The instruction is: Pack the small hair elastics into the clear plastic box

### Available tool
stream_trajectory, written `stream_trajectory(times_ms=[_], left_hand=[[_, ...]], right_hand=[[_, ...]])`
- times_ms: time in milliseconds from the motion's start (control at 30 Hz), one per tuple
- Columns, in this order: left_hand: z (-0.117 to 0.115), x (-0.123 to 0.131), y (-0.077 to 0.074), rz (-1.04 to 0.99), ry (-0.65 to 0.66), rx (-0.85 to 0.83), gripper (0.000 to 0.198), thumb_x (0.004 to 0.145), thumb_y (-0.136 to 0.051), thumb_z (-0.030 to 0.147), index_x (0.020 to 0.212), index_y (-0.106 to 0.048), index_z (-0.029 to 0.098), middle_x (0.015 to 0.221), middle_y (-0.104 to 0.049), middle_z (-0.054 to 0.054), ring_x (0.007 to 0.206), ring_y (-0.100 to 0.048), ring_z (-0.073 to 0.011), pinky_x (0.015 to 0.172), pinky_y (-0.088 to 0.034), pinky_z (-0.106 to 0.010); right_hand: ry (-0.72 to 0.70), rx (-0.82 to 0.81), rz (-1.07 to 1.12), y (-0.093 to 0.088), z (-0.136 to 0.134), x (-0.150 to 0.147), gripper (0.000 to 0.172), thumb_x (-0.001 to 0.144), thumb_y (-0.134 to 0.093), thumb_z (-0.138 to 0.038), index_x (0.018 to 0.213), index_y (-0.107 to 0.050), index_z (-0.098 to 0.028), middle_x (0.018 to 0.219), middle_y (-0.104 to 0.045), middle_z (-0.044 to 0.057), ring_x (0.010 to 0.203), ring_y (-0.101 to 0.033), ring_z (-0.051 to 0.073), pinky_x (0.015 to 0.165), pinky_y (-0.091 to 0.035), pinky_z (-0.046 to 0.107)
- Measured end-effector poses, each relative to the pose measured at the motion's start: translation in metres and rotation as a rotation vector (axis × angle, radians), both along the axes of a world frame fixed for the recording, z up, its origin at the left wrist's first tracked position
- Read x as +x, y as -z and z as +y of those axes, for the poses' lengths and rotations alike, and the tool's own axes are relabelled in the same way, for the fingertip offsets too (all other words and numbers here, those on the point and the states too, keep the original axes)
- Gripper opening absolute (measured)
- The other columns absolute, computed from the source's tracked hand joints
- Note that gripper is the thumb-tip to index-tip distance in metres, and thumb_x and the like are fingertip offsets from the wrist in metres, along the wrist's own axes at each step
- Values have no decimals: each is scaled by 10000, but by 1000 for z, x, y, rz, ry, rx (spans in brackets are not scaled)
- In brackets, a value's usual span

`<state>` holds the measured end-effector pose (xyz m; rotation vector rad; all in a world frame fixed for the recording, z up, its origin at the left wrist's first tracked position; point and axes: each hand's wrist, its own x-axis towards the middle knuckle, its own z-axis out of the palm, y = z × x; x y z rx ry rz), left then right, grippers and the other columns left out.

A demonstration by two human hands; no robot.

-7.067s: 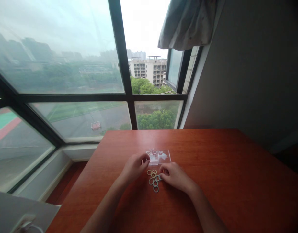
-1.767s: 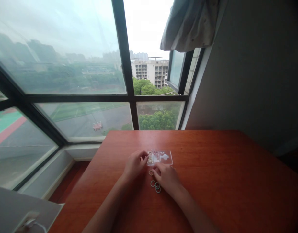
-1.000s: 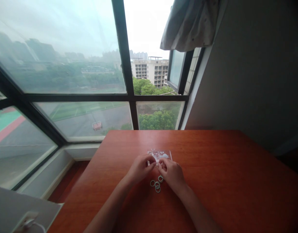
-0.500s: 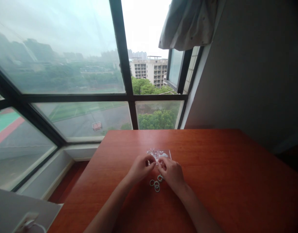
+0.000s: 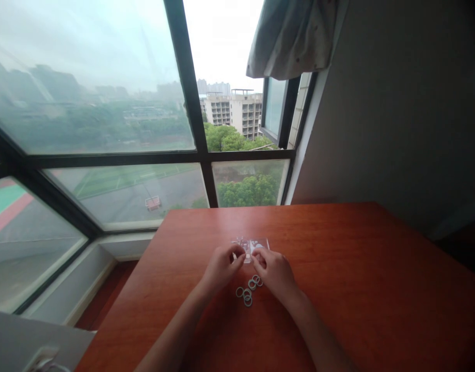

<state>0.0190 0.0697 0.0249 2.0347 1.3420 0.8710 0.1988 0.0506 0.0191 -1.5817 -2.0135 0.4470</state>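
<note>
My left hand (image 5: 224, 266) is closed in a pinch, thumb against fingertips, at the near edge of a clear plastic box (image 5: 265, 243). Facing it a short gap away, my right hand (image 5: 276, 271) is pinched too, its fingertips over the box's right part. Anything between the fingers of either hand is too small to make out. Small shiny pieces (image 5: 242, 243) show in the left part of the box. Several pale rings (image 5: 247, 295) lie on the table just below the hands, some overlapping.
The reddish-brown wooden table (image 5: 357, 279) spreads out on both sides of my arms. Behind it stand dark-framed windows (image 5: 204, 155), one pane swung outward under a curtain (image 5: 294, 41). A dark wall (image 5: 388, 113) rises at the right.
My right hand has turned slightly and shifted a little, so more of the rings beneath it show. The left hand stays nearly in place, and the whole view has moved slightly.
</note>
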Motion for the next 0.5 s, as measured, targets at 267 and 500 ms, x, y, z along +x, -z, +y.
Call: stream_trajectory(times_ms=[267,500], left_hand=[[9,-2,2,245,-98,104,120,812,-538,194,825,-657,199,791,-660,-20,684,-570,-137,658,-391,-226],[6,-6,2,261,-111,89,135,830,-522,217,840,-655,199,808,-663,-24,662,-556,-135,620,-376,-220]], right_hand=[[-147,-235,2,-4,0,21,128,802,-570,-227,808,-698,-233,698,-691,-10,655,-609,132,586,-335,207],[-204,-232,-55,-4,-5,11,131,746,-571,-162,770,-683,-227,722,-684,-24,653,-577,116,555,-286,210]])
